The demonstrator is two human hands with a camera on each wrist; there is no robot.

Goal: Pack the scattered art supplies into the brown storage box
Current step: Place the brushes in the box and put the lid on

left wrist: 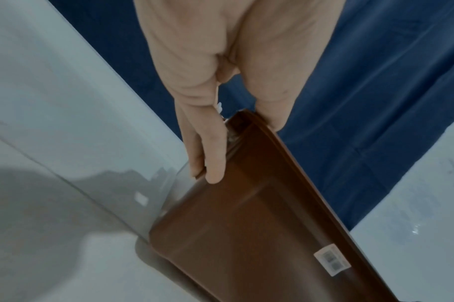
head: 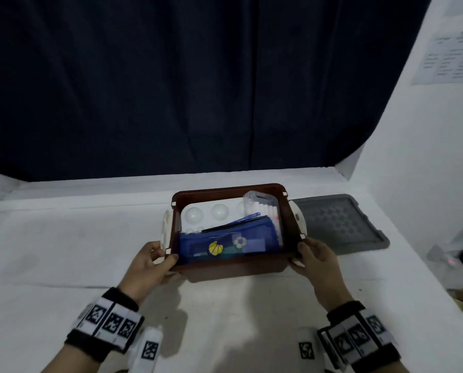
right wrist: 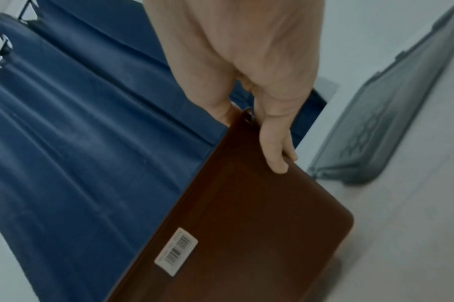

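A white table [head: 63, 238] backed by a dark curtain [head: 171, 76]. Lower centre, the left hand [head: 151, 267] and right hand [head: 315, 261] pinch the near corners of the brown storage box [head: 233, 267], already packed. It might tip, spilling the blue pouch [head: 225, 242]. The grey lid [head: 338, 222] lies right.

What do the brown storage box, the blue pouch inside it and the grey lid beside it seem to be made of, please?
Brown storage box: apparently moulded plastic, smooth and slightly glossy, with rounded corners and a rolled rim.
Blue pouch: probably fabric or soft vinyl, since it sags and carries sewn-looking patches.
Grey lid: likely matte plastic, with a moulded relief pattern.
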